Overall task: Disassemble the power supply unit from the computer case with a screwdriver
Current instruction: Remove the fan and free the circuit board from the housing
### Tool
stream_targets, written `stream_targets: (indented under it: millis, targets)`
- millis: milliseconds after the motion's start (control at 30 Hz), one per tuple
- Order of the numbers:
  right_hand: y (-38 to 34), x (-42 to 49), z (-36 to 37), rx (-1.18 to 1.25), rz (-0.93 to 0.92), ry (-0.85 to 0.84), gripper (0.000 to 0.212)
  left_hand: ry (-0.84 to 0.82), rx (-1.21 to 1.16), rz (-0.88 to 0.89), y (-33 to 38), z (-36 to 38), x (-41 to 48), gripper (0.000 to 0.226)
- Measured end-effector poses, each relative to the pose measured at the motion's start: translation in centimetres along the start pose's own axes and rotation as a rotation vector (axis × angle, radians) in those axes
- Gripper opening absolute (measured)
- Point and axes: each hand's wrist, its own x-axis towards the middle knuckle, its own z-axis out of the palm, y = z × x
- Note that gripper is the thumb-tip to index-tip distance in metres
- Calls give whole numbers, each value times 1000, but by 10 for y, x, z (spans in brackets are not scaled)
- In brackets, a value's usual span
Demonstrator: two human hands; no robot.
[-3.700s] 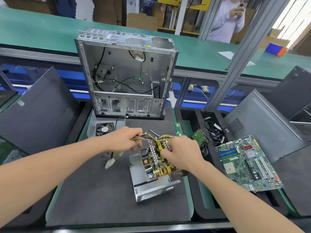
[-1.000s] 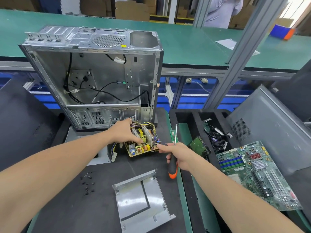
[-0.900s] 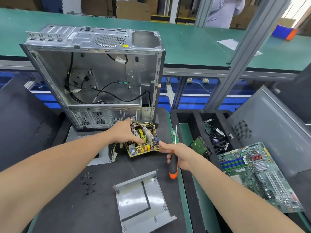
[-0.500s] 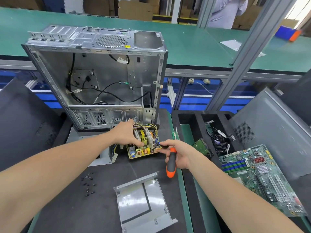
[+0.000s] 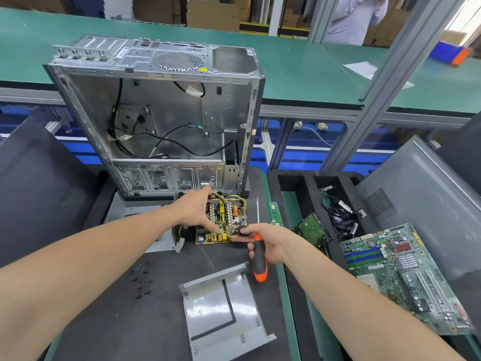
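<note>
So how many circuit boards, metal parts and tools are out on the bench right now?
Circuit boards: 4, namely the power supply board, motherboard, memory stick, hard drive
Metal parts: 2, namely the computer case, metal cover
Tools: 1, the screwdriver in the right hand
Total: 7

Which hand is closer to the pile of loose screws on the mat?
Left. The left hand is up and right of the screws, on the circuit board; the right hand is farther right, holding the screwdriver.

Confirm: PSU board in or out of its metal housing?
Out. The PSU board lies bare on the mat; the empty metal housing sits apart, nearer the camera.
</note>
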Motion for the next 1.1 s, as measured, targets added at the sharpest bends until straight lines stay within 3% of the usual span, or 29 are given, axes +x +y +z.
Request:
stream_targets:
  millis: [167, 467, 633, 833, 1000, 1100]
  targets:
    - [0, -6, 2, 26, 18, 1, 10, -76, 6, -5, 0, -11, -4, 125]
    - [7, -12, 10, 16, 28, 22, 12, -84, -94, -36, 4, -6, -12, 108]
    - [10, -20, 14, 2, -26, 137, 8, 28, -72, 9, 8, -3, -22, 105]
    - [0, -47, 21, 118, -124, 325, 19, 169, -107, 60, 14, -6, -48, 69]
    - [-4, -72, 51, 227, -259, 270, 9, 356, -272, 132, 20, -3, -86, 24]
    - [1, -81, 81, 194, -315, 219, 5, 398, -433, 114, 21, 2, -111, 13]
